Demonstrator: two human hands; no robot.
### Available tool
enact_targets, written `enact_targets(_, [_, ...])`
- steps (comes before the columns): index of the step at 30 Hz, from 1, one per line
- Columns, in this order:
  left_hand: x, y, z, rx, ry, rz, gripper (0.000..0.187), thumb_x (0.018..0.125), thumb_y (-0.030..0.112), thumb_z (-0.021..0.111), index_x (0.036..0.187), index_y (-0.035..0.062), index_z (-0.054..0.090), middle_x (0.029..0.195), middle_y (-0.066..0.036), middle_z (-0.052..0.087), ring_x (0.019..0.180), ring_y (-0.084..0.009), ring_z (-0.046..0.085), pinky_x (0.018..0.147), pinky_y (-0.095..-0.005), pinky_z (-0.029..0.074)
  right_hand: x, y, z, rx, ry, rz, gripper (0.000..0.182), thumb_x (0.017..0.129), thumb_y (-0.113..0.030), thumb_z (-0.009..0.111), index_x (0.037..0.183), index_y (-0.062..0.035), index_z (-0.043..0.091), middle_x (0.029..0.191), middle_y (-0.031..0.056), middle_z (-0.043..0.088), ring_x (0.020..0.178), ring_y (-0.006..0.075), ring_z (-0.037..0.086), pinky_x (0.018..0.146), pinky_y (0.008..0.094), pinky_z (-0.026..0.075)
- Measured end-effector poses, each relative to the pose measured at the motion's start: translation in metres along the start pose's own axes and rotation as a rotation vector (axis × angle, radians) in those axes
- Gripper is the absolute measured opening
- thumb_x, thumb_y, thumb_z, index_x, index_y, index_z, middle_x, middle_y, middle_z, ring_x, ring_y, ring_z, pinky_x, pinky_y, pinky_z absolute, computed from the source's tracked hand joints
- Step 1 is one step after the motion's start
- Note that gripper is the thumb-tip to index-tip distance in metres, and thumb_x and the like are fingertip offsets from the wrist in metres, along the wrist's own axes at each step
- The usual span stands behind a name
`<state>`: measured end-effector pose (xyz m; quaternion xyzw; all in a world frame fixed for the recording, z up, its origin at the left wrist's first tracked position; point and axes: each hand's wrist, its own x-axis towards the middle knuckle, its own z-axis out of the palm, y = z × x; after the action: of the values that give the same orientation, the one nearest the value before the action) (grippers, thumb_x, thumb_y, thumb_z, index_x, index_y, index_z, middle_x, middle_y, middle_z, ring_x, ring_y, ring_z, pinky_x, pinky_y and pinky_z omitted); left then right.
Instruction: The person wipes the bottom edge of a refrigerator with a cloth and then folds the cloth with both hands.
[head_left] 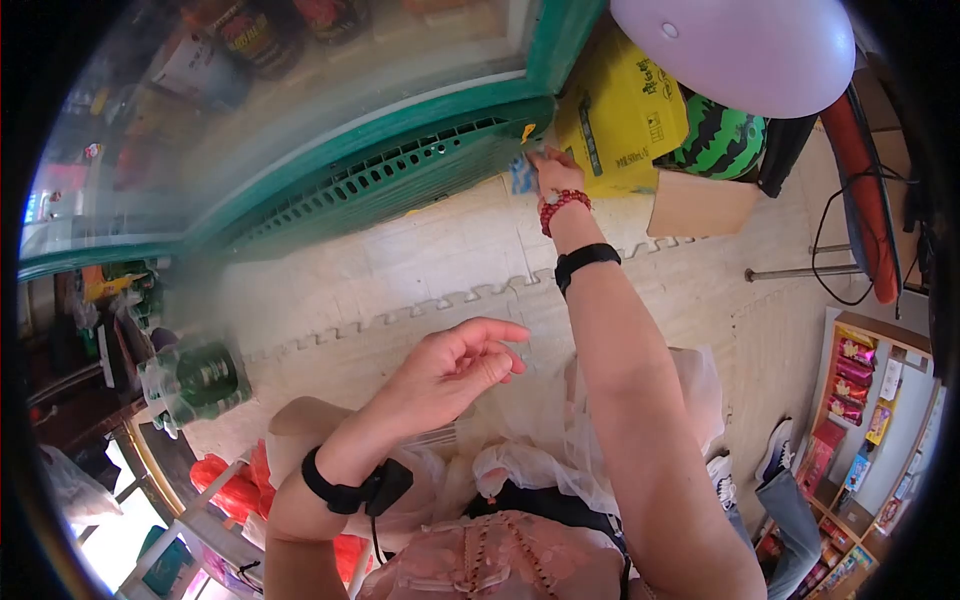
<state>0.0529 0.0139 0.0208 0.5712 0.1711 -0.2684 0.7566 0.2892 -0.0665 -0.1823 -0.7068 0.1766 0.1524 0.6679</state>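
My right hand (559, 172), with a red bead bracelet and a black band on the wrist, reaches forward to the base of a glass-fronted cooler. Its fingers are closed on a small blue-and-white crumpled piece (522, 175); whether this is cloth or wrapper I cannot make out. Just left of it is the cooler's green slotted grille (370, 172), and a yellow carton (625, 120) stands close on its right. Nearer to my body, my left hand (450, 368) hangs above the floor. Its fingers are loosely bent and apart, with nothing in them.
Bottles stand behind the cooler glass (330, 95). A striped green ball (722, 138) and a pale purple balloon (745, 50) lie right of the carton. Green bottles in plastic (205, 378) are at the left. A snack shelf (850, 430) and another person's jeans leg (790, 520) are at the right.
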Motion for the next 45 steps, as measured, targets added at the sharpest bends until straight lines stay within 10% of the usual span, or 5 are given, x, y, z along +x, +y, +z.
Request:
enact_targets(11, [-0.002, -0.004, -0.014, 0.039, 0.025, 0.023, 0.028, 0.089, 0.017, 0.049, 0.115, 0.0062, 0.051, 0.092, -0.003, 0.06, 0.084, -0.0083, 0.052, 0.078, -0.0232, 0.042, 0.013, 0.019, 0.01, 0.423, -0.095, 0.379, 0.023, 0.088, -0.014, 0.04, 0.102, -0.0097, 0.058, 0.094, 0.0017, 0.06, 0.081, 0.012, 0.055, 0.063, 0.0234, 0.044])
enact_targets(17, [-0.005, -0.006, -0.011, 0.049, 0.027, 0.042, 0.028, 0.089, 0.016, 0.048, 0.114, 0.0049, 0.051, 0.092, -0.004, 0.059, 0.083, -0.0087, 0.053, 0.077, -0.0232, 0.043, 0.06, 0.06, 0.017, -1.222, -0.244, -0.316, 0.049, 0.074, -0.015, 0.058, 0.122, -0.0207, 0.047, 0.11, 0.0008, 0.058, 0.092, 0.0164, 0.058, 0.074, 0.0287, 0.048])
enact_targets(26, [-0.009, -0.011, -0.01, 0.056, 0.065, 0.038, 0.029, 0.089, 0.018, 0.05, 0.115, 0.005, 0.051, 0.093, -0.005, 0.059, 0.086, -0.0102, 0.054, 0.08, -0.0249, 0.043, 0.04, 0.051, 0.032, -0.273, -0.183, 0.006, 0.022, 0.077, -0.013, 0.05, 0.096, -0.0055, 0.057, 0.093, 0.0042, 0.061, 0.081, 0.0198, 0.056, 0.071, 0.0284, 0.047])
enact_targets(28, [-0.01, -0.013, -0.011, 0.044, 0.079, 0.058, 0.03, 0.088, 0.018, 0.05, 0.115, 0.005, 0.05, 0.093, -0.005, 0.059, 0.086, -0.0104, 0.054, 0.081, -0.0252, 0.043, -0.007, 0.003, 0.031, 0.869, 0.004, 0.471, 0.022, 0.075, -0.007, 0.047, 0.095, -0.0037, 0.057, 0.094, 0.0065, 0.06, 0.08, 0.0219, 0.056, 0.074, 0.0316, 0.047])
enact_targets(45, [-0.013, -0.011, -0.015, 0.046, 0.056, 0.049, 0.03, 0.088, 0.017, 0.05, 0.115, 0.0043, 0.05, 0.094, -0.005, 0.059, 0.087, -0.0103, 0.054, 0.082, -0.0255, 0.043, -0.012, -0.005, 0.034, 0.87, 0.055, 0.517, 0.018, 0.082, -0.012, 0.047, 0.091, -0.0035, 0.059, 0.089, 0.0052, 0.061, 0.074, 0.0189, 0.057, 0.063, 0.0275, 0.045])
